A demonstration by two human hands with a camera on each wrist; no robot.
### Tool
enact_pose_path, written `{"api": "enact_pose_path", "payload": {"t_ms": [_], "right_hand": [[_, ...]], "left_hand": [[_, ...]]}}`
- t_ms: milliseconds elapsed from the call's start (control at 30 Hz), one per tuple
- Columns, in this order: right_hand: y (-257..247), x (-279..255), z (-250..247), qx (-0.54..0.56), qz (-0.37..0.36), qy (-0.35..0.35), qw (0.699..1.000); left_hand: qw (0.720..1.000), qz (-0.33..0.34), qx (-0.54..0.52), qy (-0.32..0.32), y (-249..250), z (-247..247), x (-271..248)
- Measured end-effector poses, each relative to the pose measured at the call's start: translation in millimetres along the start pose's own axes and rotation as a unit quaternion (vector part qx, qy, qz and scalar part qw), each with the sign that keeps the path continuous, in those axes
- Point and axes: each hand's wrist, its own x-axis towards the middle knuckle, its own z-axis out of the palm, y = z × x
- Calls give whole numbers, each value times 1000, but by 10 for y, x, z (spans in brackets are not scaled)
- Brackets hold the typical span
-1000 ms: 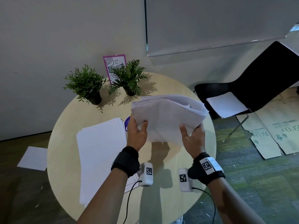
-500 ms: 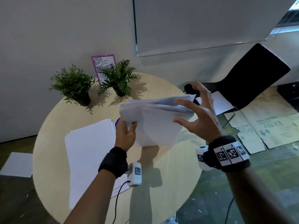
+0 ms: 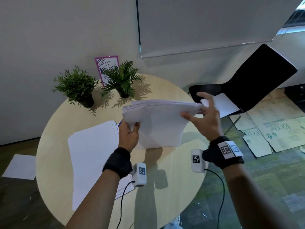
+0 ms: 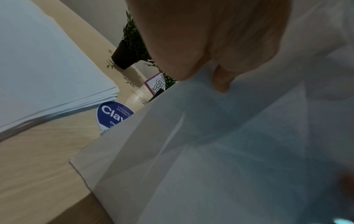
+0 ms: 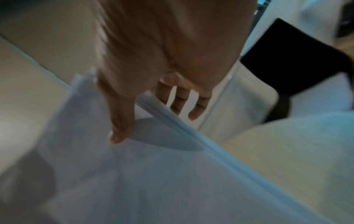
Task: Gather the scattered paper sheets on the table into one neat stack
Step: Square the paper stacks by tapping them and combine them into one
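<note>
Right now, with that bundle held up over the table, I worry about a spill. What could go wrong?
1. The left hand pinches only one corner of the held bundle; the right hand has straight fingers along its far edge, so sheets could slide out.
2. The bundle sags and looks uneven; setting it on the table stack as is may leave the stack untidy.

Light falls from above and behind the fingers, throwing sharp shadows of both arms and the sheaf point(image 3: 158, 123) onto the table point(image 3: 168, 187) below them. The head view is bright and crisp, with walls bowing at its edges. Both wrist views are dimmer and bluish; the right hand point(image 5: 166, 50) is motion-blurred, its fingers point(image 5: 180, 104) and the paper beneath them soft.
</note>
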Motion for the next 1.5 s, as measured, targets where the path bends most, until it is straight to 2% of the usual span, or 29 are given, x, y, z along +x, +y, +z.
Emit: {"api": "enact_pose_path", "payload": {"t_ms": [133, 233, 433, 567, 667, 800, 967, 1167, 1267, 1333, 1500], "right_hand": [[321, -186, 276, 9, 96, -79, 992], [373, -291, 473, -3, 136, -53, 989], [223, -376, 495, -12, 70, -1, 997], [387, -543, 543, 36, 116, -28, 992], [392, -586, 631, 54, 133, -16, 989], [242, -547, 681, 73, 108, -4, 992], [287, -575, 619, 88, 76, -9, 993], [362, -584, 658, 81, 86, 36, 992], [398, -621, 665, 60, 103, 27, 992], [334, -644, 684, 59, 108, 36, 992], [-45, -546, 689, 67, 6, 115, 991]], "left_hand": [[1000, -12, -3, -1, 43, 9, -17], [1000, -17, 0, -2, 108, 27, -43], [999, 16, -43, 20, 203, -63, -128], [997, -42, -62, 0, 49, -109, -264], [996, -62, -57, 1, 27, -49, -279], [998, -34, -44, 14, 160, 18, -230], [996, 3, -89, -5, 224, -104, -226], [997, -52, -50, 0, 164, -50, -233], [997, -76, -22, 13, 114, -23, -283], [999, -45, 2, 13, 166, -30, -305], [996, 47, -36, 73, 591, -38, -210]]}}
